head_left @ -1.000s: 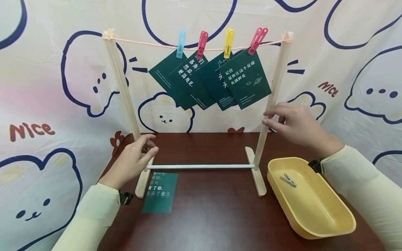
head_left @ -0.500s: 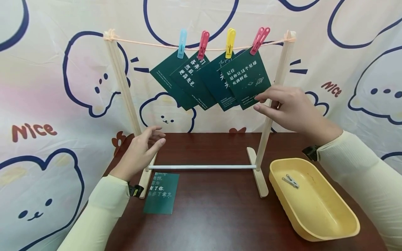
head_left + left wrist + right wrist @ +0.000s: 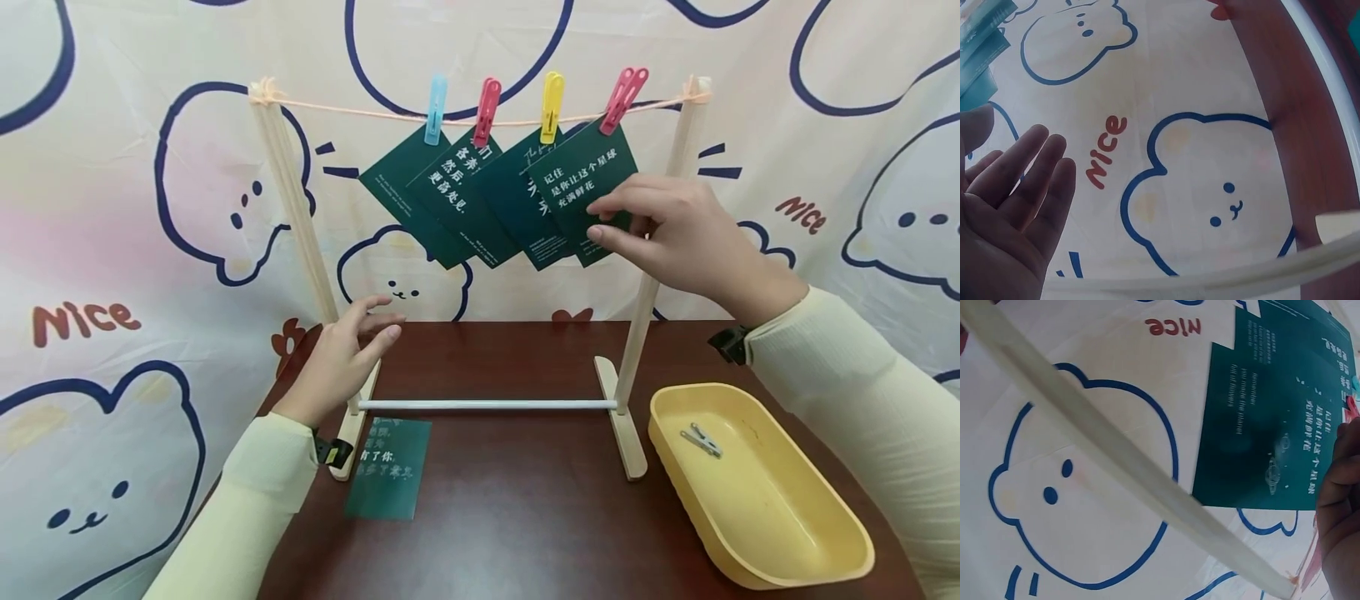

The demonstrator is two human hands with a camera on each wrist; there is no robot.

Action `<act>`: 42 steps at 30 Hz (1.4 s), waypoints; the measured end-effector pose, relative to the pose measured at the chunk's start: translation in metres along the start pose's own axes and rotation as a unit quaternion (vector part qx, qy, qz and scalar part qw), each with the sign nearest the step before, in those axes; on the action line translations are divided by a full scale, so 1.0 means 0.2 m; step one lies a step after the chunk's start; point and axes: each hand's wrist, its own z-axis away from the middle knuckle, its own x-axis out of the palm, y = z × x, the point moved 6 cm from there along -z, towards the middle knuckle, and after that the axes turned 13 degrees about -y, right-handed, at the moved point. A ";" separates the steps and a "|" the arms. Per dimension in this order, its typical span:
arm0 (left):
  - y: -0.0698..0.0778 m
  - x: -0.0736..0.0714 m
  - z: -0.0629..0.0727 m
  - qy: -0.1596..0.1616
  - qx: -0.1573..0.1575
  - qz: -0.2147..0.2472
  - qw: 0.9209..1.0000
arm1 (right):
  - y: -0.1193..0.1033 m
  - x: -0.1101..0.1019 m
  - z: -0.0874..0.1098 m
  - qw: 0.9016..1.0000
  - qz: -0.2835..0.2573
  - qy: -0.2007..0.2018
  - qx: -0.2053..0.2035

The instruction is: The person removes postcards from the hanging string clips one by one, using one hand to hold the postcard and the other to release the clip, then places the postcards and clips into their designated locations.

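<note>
A pale, bear-printed drape (image 3: 420, 50) filled the back, and below it ran the dark table (image 3: 517, 517). On that stood the wooden frame (image 3: 300, 221), centre stage, its feet splayed on the tabletop, likely so that it stayed steady with weight on top! A peach string (image 3: 337, 108) ran between the post tops, knotted at both ends, presumably to take the load.

Over at lower right sat the yellow basin (image 3: 787, 508), probably parked there to be within easy reach of the right arm.

Now the hands! The right hand (image 3: 678, 237), right of centre, was in front of the rightmost card (image 3: 577, 187), thumb and forefinger a narrow gap apart, nothing visible between them; whether they touched the card, I couldn't tell. The left hand (image 3: 337, 358), left of centre, had its fingers loosely spread, holding nothing, in front of the left post.

Four green cards (image 3: 442, 192) hung overlapping at upper centre, all tilted, apparently because each was gripped near one corner. A fifth card (image 3: 390, 469) lay flat at lower left, near the frame's left foot.

Doing the gripping: blue clip (image 3: 436, 110), pink clip (image 3: 487, 112), yellow clip (image 3: 552, 107) and second pink clip (image 3: 625, 100). And inside the basin, towards its far end, lay a grey clip (image 3: 701, 442), seemingly just one!
</note>
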 end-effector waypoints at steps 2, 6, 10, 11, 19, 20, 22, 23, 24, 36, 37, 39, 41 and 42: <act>0.01 0.00 -0.02 0.003 0.004 0.006 1.000 | -0.01 -0.01 -0.02 1.000 -0.002 0.005 0.000; 0.02 0.00 -0.06 0.010 0.010 0.021 1.000 | -0.03 -0.02 -0.05 1.000 -0.003 0.014 -0.001; 0.03 0.00 -0.08 0.013 0.007 0.033 0.999 | -0.04 -0.02 -0.07 1.000 -0.011 0.016 -0.006; 0.04 0.00 -0.09 0.013 0.007 0.037 0.999 | -0.04 -0.02 -0.08 1.000 -0.012 0.018 -0.008; 0.06 0.00 -0.11 0.018 0.004 0.070 0.997 | -0.07 -0.06 -0.16 0.999 -0.014 0.028 -0.006; 0.06 0.00 -0.11 0.020 0.005 0.071 0.997 | -0.08 -0.06 -0.17 0.999 -0.012 0.029 -0.007; 0.08 -0.01 -0.13 0.026 0.011 0.074 0.997 | -0.09 -0.07 -0.20 0.999 -0.008 0.031 -0.004; 0.09 -0.01 -0.13 0.029 0.014 0.077 0.997 | -0.09 -0.08 -0.21 0.999 -0.005 0.032 -0.001; 0.09 -0.01 -0.14 0.032 0.016 0.078 0.996 | -0.10 -0.08 -0.22 0.999 -0.005 0.031 0.003; 0.13 -0.02 -0.19 0.049 0.017 0.082 0.995 | -0.11 -0.09 -0.32 0.999 -0.003 0.012 0.044; 0.12 -0.02 -0.20 0.050 0.014 0.084 0.995 | -0.11 -0.09 -0.33 0.999 -0.003 0.010 0.047; 0.12 -0.02 -0.20 0.049 0.012 0.095 0.994 | -0.12 -0.09 -0.34 0.999 -0.002 0.008 0.054; 0.12 -0.01 -0.21 0.049 0.012 0.105 0.993 | -0.12 -0.08 -0.36 0.998 -0.005 0.003 0.063; 0.12 -0.01 -0.22 0.050 0.013 0.108 0.993 | -0.12 -0.08 -0.37 0.998 -0.008 0.002 0.067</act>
